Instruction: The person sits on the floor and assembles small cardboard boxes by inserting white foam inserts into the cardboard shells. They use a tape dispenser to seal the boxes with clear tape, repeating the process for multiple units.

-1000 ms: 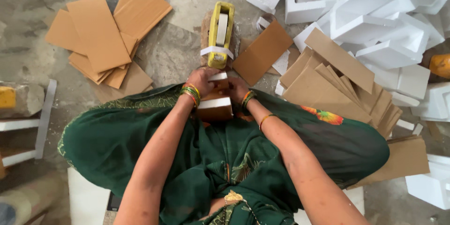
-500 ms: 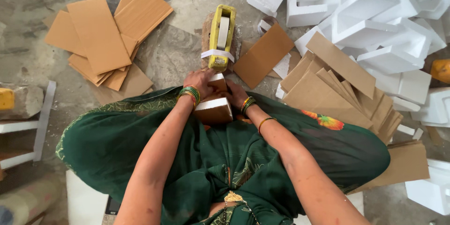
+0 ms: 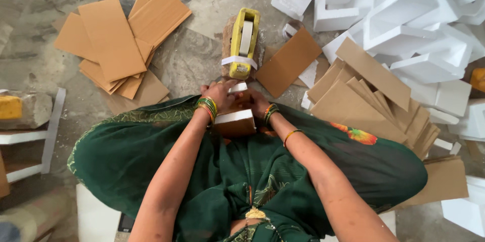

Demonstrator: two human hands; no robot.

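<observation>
You sat on the floor in a green garment [image 3: 151,156], both hands on a small block [image 3: 235,121] in your lap: white foam edge showing, cardboard wrapped round it. Your left hand [image 3: 218,94] gripped the block's far left end, fingers curled over the top. Your right hand [image 3: 256,102] pressed against the far right side; can't tell how tightly the fingers closed, partly hidden by the block. Bangles on both wrists.

Just beyond the block stood a yellow tape dispenser [image 3: 244,42] on a brown base, a strip of white tape hanging off its near end, close to your left fingers. Loose cardboard sheets [image 3: 113,40] lay on the left floor, another cardboard stack [image 3: 369,95] fanned on the right. White foam pieces [image 3: 404,25] were heaped at top right.
</observation>
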